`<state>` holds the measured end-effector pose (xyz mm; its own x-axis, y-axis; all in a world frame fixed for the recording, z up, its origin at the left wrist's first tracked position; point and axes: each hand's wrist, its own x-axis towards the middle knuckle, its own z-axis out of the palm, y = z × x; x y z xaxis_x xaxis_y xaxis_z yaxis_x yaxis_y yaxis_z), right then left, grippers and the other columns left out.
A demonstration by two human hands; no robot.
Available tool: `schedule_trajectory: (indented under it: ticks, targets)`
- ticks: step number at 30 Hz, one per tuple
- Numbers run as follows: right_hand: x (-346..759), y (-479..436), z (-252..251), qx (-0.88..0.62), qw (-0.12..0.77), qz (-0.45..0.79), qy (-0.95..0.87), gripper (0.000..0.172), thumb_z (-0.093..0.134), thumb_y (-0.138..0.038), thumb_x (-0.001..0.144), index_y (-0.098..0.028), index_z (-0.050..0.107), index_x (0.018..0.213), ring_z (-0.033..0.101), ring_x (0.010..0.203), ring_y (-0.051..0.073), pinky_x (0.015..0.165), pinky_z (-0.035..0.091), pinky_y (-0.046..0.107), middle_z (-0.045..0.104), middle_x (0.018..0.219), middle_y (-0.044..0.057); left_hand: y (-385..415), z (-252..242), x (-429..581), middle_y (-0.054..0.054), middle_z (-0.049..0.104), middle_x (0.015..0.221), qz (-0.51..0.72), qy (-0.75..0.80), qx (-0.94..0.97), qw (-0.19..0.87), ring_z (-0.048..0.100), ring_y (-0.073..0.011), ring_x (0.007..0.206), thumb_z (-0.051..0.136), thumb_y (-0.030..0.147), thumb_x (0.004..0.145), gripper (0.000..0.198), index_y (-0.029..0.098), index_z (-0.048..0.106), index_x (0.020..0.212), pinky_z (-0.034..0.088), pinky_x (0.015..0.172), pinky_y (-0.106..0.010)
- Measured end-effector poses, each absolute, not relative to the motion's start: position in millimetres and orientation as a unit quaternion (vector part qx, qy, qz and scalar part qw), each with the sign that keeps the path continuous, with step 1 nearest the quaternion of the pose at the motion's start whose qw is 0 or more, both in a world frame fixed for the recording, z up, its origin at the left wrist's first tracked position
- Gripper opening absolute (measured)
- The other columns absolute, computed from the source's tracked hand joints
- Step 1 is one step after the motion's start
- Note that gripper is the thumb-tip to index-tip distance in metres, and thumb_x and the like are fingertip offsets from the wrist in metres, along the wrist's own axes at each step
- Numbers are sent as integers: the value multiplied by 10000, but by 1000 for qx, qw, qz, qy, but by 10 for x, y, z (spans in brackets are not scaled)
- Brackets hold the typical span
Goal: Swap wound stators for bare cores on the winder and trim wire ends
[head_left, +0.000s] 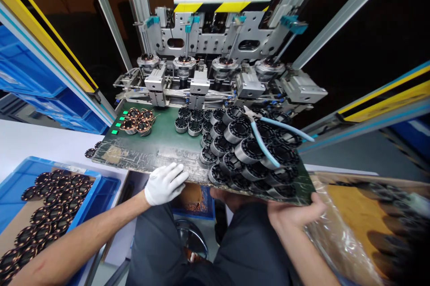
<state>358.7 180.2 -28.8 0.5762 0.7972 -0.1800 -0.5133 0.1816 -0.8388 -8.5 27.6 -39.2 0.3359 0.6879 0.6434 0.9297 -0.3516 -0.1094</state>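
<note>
Two-handed job: left hand [164, 183] flat, fingers together on the green board [161, 143], right hand [295, 212] clutching its corner, keep it level or stators [237, 130] roll

Scuffed green board [161, 143] piled with black stators [248, 149]

On the board [157, 149], wound stators [137, 121] at far left, stator cores [242, 147] heaped at right with cutters [268, 136] lying on top. Behind, winding machine [215, 44]. Left, bin [101, 187] holding more of them; right, bagged tray [352, 223].
</note>
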Motion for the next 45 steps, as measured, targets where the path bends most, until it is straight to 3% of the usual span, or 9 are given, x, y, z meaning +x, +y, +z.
schedule_trajectory:
  ticks: [18, 36, 41, 45]
  targets:
    - [3570, 1805, -277, -464, 761, 430, -141, 439, 576, -598, 754, -240, 722, 962, 738, 1131, 283, 881, 673, 427, 779, 1094, 20, 281, -385, -87, -82, 815, 1376, -250, -515, -783, 241, 756, -281, 1268, 776, 370, 1035, 360, 303, 802, 1387, 597, 1009, -386]
    - [3546, 1800, -251, -459, 763, 429, -151, 491, 644, -629, 697, -226, 725, 965, 718, 1227, 334, 884, 694, 447, 802, 1107, 53, 282, -374, -80, -64, 832, 1345, -259, -517, -780, 241, 771, -273, 1255, 749, 379, 1065, 332, 302, 800, 1384, 594, 1009, -390]
    - [3566, 1802, -280, -459, 761, 429, -162, 466, 594, -614, 753, -229, 736, 975, 738, 1199, 306, 889, 688, 432, 804, 1105, 35, 290, -366, -79, -62, 833, 1339, -269, -511, -781, 239, 762, -274, 1260, 716, 362, 1089, 307, 283, 799, 1374, 584, 1005, -395]
    - [3591, 1817, -298, -459, 759, 435, -154, 482, 644, -626, 707, -231, 730, 970, 737, 1166, 309, 847, 686, 423, 804, 1080, 37, 288, -372, -82, -64, 833, 1340, -268, -512, -780, 239, 762, -276, 1257, 715, 375, 1091, 313, 285, 801, 1378, 581, 1009, -394]
